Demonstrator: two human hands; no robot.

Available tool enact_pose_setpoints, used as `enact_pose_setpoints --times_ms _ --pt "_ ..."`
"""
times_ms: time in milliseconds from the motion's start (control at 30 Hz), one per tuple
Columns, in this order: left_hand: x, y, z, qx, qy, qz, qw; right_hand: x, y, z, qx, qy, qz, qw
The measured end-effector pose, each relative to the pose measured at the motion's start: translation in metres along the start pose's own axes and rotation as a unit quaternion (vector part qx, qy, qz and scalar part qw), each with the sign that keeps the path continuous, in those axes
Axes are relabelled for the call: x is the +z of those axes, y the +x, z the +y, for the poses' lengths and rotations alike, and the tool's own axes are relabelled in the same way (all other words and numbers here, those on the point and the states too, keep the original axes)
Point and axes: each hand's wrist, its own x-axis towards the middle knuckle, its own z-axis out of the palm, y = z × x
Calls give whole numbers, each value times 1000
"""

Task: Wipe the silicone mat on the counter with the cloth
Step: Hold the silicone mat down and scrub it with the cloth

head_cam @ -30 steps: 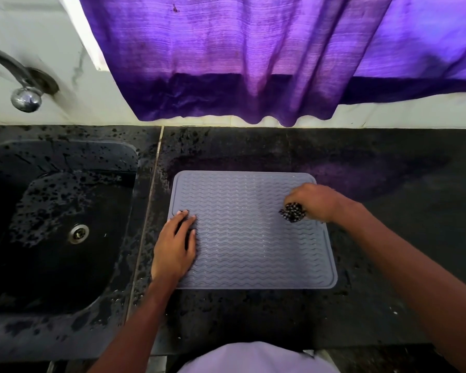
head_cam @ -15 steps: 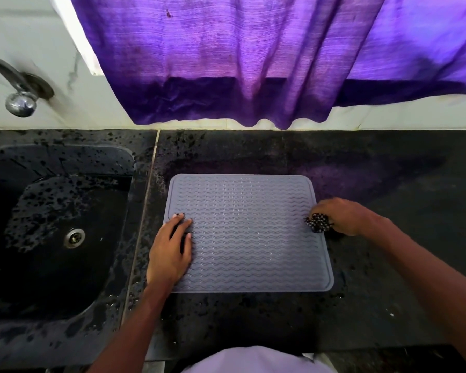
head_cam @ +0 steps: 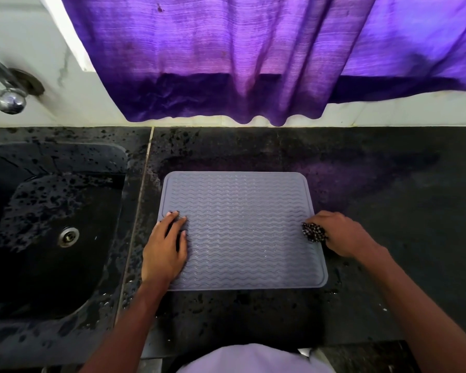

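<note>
A grey silicone mat with wavy ridges lies flat on the black counter. My left hand rests palm down on the mat's left edge, fingers spread and pressing it. My right hand is at the mat's right edge, closed around a small bunched cloth with a black and white speckled pattern. The cloth touches the mat's right rim, and most of it is hidden inside my fist.
A black sink with a metal drain sits left of the mat, and a chrome tap juts from the white wall. A purple curtain hangs over the counter's back edge. Water drops speckle the counter.
My right hand has dragged the cloth from the mat's upper middle rightward and down to its right edge. My left hand has stayed pressed on the left edge.
</note>
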Motion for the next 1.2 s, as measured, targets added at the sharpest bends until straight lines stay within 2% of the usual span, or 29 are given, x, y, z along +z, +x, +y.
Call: enact_pose_setpoints --times_ms 233,433,533,667,900,1133,1200 --pt "0 0 1 -8 2 -2 1000 39 -49 14 6 38 -7 999" --pt "1 1 0 -9 1 -4 1000 19 -59 17 -33 71 -105 991" --pt "0 1 1 -13 4 -7 1000 -4 -48 11 -33 103 -47 993" --pt "0 0 2 -14 3 -4 1000 -9 -19 0 6 89 38 995" --pt "1 0 0 -12 -3 -6 1000 20 -40 -27 77 25 19 997" --pt "2 -2 11 -12 -5 -7 1000 41 -89 -43 114 58 -6 992" --pt "-3 -9 -3 -28 5 -1 1000 48 -86 -57 100 61 -16 993"
